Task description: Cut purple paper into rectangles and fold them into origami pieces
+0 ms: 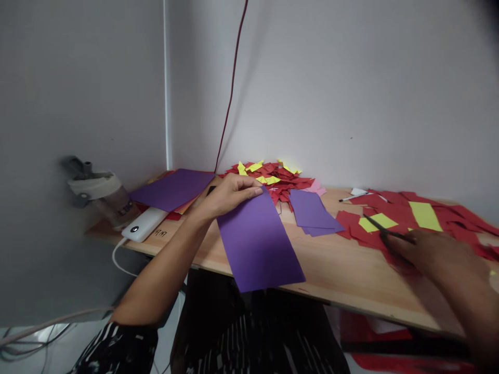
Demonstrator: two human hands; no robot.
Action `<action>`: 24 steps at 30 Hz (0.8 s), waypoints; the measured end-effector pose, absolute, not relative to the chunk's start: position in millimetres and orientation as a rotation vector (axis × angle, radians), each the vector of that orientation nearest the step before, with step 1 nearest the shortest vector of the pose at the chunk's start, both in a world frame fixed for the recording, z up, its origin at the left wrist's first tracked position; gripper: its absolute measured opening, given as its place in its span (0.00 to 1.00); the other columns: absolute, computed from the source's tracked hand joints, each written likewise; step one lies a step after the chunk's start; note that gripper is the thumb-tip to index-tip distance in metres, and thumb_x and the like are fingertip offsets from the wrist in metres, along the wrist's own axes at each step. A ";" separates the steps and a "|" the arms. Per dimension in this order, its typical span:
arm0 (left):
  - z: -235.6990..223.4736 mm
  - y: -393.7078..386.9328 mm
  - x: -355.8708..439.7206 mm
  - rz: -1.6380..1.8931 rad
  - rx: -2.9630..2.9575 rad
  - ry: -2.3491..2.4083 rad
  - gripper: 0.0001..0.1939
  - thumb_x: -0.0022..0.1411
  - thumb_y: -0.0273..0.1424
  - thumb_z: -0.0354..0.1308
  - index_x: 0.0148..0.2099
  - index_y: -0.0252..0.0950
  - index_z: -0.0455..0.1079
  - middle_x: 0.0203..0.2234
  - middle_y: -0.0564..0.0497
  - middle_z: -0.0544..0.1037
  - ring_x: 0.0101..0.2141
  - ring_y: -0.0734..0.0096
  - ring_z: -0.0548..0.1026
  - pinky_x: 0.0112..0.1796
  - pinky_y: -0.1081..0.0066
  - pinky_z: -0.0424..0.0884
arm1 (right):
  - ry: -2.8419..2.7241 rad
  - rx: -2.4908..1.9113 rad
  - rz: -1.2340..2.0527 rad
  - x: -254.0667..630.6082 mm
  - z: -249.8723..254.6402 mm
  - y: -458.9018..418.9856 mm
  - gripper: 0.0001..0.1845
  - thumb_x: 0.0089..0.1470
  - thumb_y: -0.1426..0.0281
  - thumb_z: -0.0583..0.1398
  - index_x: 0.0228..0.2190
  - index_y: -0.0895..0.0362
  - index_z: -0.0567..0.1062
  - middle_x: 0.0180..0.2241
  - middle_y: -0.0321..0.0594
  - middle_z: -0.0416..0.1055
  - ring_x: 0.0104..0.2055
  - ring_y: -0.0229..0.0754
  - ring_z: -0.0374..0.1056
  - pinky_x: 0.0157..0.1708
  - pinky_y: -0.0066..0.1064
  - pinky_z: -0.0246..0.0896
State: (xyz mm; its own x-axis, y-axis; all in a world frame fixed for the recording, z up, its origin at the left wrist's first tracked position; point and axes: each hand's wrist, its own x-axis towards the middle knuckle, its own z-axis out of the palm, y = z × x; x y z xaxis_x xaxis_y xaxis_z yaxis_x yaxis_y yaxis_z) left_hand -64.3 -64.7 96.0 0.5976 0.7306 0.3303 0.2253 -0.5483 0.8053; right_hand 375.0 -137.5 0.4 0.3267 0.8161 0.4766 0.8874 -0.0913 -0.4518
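My left hand (234,192) pinches the top edge of a purple sheet of paper (261,244), which slants down over the table's front edge toward my lap. Off to the right, my right hand (432,254) is closed around dark scissors (376,223), blurred by motion, their tip pointing left over a yellow paper piece (384,222). Between the hands lie a few smaller cut purple pieces (314,212). Another large purple sheet (175,187) rests on a stack at the left.
Red and yellow folded scraps (276,182) are heaped against the wall. Red pieces (460,218) spread at right, near a pen (353,197). A white power bank (145,224) with a cable and a tumbler (103,195) stand left. A dark red cord (233,88) hangs behind.
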 end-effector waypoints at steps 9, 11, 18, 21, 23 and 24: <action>102.0 -63.3 -47.2 0.873 2.186 0.739 0.15 0.64 0.37 0.54 0.30 0.33 0.70 0.23 0.55 0.65 0.25 0.77 0.62 0.27 0.75 0.57 | -1.898 -1.403 0.640 211.3 57.4 -136.2 0.21 0.54 0.51 0.58 0.39 0.52 0.80 0.38 0.43 0.79 0.37 0.48 0.72 0.34 0.37 0.65; 102.4 -61.2 -43.0 0.884 2.217 0.734 0.15 0.64 0.38 0.54 0.30 0.33 0.71 0.22 0.55 0.66 0.26 0.76 0.62 0.28 0.75 0.58 | -1.926 -1.247 0.834 188.5 56.3 -124.3 0.20 0.52 0.51 0.60 0.36 0.53 0.80 0.30 0.40 0.77 0.28 0.42 0.68 0.26 0.31 0.59; 97.6 -51.9 -45.9 1.085 2.208 0.882 0.12 0.63 0.35 0.55 0.37 0.34 0.76 0.33 0.49 0.79 0.36 0.69 0.74 0.39 0.70 0.67 | -1.860 -1.212 1.162 170.8 41.9 -94.4 0.30 0.47 0.44 0.61 0.14 0.56 0.65 0.14 0.29 0.55 0.18 0.31 0.50 0.20 0.27 0.43; 79.4 -41.9 -59.9 1.407 2.004 1.023 0.14 0.62 0.36 0.57 0.47 0.36 0.75 0.46 0.44 0.78 0.46 0.66 0.74 0.48 0.67 0.66 | -1.691 -1.248 1.158 179.2 31.7 -90.8 0.30 0.47 0.44 0.61 0.15 0.57 0.65 0.14 0.29 0.57 0.18 0.31 0.50 0.20 0.27 0.41; 61.5 -38.5 -68.7 1.519 1.778 1.109 0.18 0.61 0.38 0.58 0.51 0.36 0.72 0.50 0.42 0.76 0.48 0.66 0.73 0.48 0.68 0.66 | -1.580 -1.270 1.174 185.7 23.8 -88.3 0.30 0.47 0.44 0.61 0.16 0.57 0.64 0.14 0.29 0.57 0.17 0.30 0.49 0.20 0.27 0.39; 52.0 -39.1 -71.8 1.509 1.651 1.109 0.20 0.60 0.40 0.59 0.52 0.36 0.71 0.49 0.42 0.76 0.46 0.68 0.74 0.46 0.69 0.68 | -1.532 -1.281 1.191 188.3 20.2 -86.8 0.30 0.47 0.44 0.61 0.16 0.57 0.64 0.13 0.29 0.58 0.17 0.30 0.48 0.20 0.27 0.39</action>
